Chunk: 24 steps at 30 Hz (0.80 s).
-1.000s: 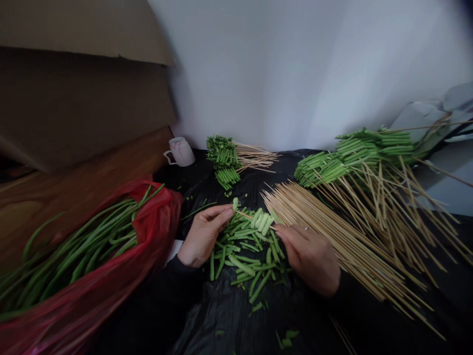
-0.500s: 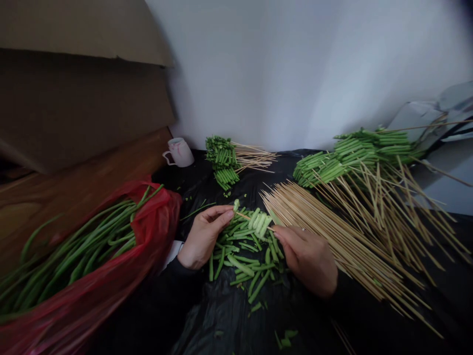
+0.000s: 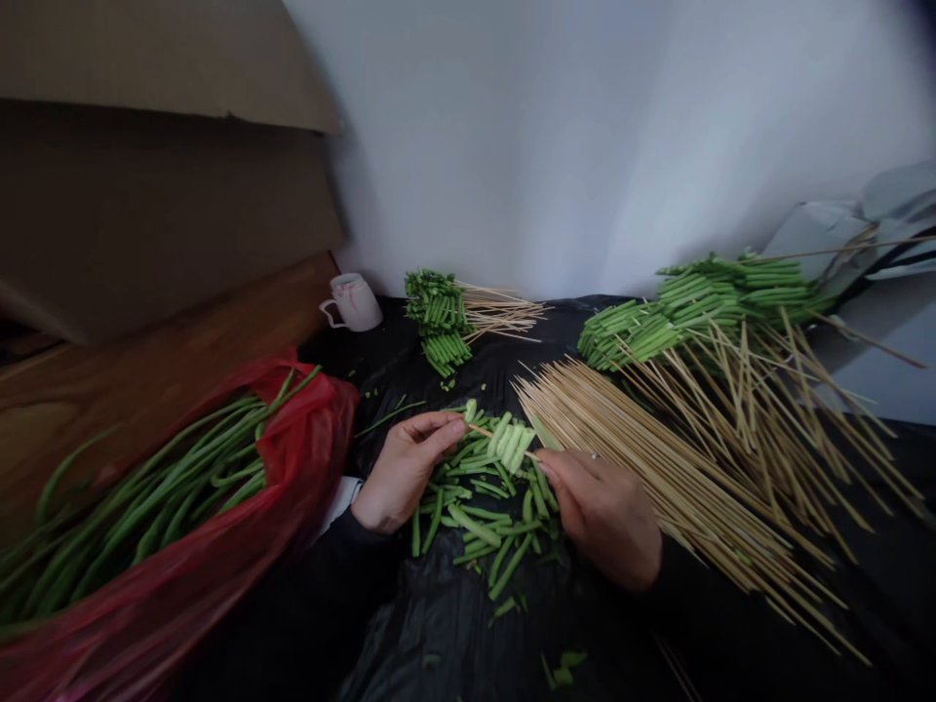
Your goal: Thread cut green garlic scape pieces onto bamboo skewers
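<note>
Between my two hands runs a wooden skewer [image 3: 479,430] with several pale green bean pieces [image 3: 510,444] threaded side by side on it. My left hand [image 3: 404,465] pinches the skewer's left part between thumb and finger, beside a small green piece [image 3: 471,409] at its fingertips. My right hand [image 3: 608,517] is closed on the skewer's right end, with a ring on one finger. Under and around the hands lies a loose pile of cut green beans [image 3: 475,526] on black plastic [image 3: 431,624].
A red bag [image 3: 307,429] of long beans lies at the left. Loose skewers [image 3: 658,448] spread on the right. Skewered beans are stacked at the back middle [image 3: 443,312] and back right [image 3: 702,302]. A mug [image 3: 355,302] stands near the wall [image 3: 512,146].
My right hand has shifted very slightly left with the skewer's right end. Both hands keep hold of the skewer, and the threaded beans remain between them.
</note>
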Each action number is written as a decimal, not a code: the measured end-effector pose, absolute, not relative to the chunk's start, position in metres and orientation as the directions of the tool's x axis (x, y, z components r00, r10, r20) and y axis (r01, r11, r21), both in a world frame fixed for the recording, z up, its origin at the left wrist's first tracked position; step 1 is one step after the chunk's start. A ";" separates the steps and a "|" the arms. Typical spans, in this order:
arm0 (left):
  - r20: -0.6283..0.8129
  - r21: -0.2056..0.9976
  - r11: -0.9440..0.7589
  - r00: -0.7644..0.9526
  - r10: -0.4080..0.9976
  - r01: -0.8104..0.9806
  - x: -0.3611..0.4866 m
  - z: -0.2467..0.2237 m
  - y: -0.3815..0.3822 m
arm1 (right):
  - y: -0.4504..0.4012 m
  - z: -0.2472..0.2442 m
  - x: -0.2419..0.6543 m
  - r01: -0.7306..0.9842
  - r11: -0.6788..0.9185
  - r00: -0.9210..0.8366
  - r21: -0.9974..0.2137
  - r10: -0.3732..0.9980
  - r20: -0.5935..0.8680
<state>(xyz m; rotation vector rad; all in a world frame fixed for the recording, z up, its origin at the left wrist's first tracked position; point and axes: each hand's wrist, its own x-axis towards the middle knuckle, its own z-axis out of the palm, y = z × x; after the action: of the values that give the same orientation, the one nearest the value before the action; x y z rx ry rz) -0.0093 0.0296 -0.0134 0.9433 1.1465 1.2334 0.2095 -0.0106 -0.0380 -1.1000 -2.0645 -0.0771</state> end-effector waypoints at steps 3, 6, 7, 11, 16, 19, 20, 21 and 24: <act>-0.139 0.967 0.134 -0.010 0.990 -0.217 -0.009 -0.012 0.029 | -0.011 -0.038 0.209 0.729 0.623 -0.323 -0.283 0.677 0.661; -0.137 0.964 0.138 0.019 0.990 -0.227 -0.007 -0.011 0.028 | -0.012 -0.037 0.208 0.730 0.619 -0.322 -0.289 0.685 0.654; -0.131 0.966 0.134 0.029 0.991 -0.220 -0.006 -0.011 0.027 | -0.013 -0.037 0.207 0.728 0.619 -0.319 -0.295 0.687 0.653; -0.103 0.980 0.115 0.081 0.991 -0.161 0.000 -0.011 0.023 | -0.015 -0.036 0.203 0.722 0.624 -0.317 -0.299 0.683 0.658; -0.054 0.995 0.062 0.101 0.993 -0.076 -0.001 -0.012 0.022 | -0.013 -0.034 0.205 0.735 0.624 -0.332 -0.266 0.672 0.661; -0.018 0.999 0.014 0.162 0.987 0.029 -0.006 -0.010 0.024 | -0.009 -0.033 0.211 0.753 0.611 -0.324 -0.243 0.666 0.672; -0.017 0.997 0.003 0.191 0.981 0.076 -0.007 -0.009 0.025 | -0.007 -0.032 0.214 0.760 0.601 -0.309 -0.248 0.669 0.676; -0.018 0.991 -0.012 0.224 0.974 0.132 -0.009 -0.008 0.025 | -0.006 -0.032 0.216 0.766 0.591 -0.292 -0.255 0.672 0.681; -0.003 0.938 -0.127 0.376 0.927 0.321 -0.014 -0.006 0.026 | -0.002 -0.032 0.222 0.778 0.569 -0.255 -0.266 0.673 0.694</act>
<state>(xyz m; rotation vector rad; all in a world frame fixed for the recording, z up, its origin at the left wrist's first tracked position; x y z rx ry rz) -0.0141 0.0264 -0.0057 1.6620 1.1219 0.7789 0.2218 -0.0020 -0.0315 -1.1616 -1.9962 -0.1644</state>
